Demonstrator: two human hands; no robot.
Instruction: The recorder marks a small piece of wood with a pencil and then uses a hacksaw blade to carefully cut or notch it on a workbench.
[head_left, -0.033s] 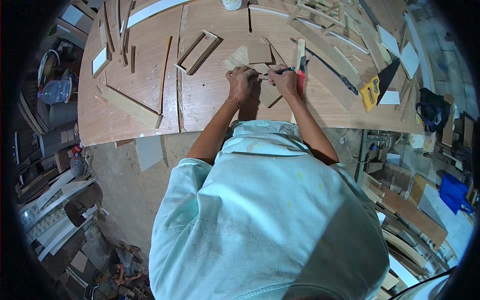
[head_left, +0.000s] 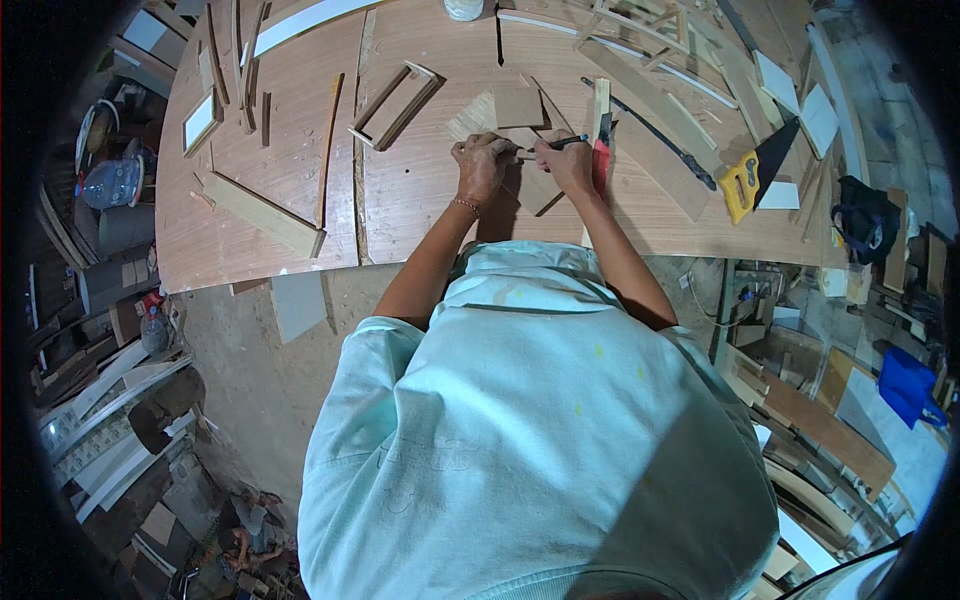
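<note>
My left hand is closed around a small light wooden piece over square wooden boards on the table. My right hand grips a dark pen, its point at that piece. Another square board and a pale grained sheet lie just beyond my hands. A red-handled tool rests right of my right hand on a narrow strip.
A rectangular wooden frame, several strips, a yellow-handled saw, a long dark tool and white offcuts lie around. Stacked boards fill the lower right. A person is low at the bottom left.
</note>
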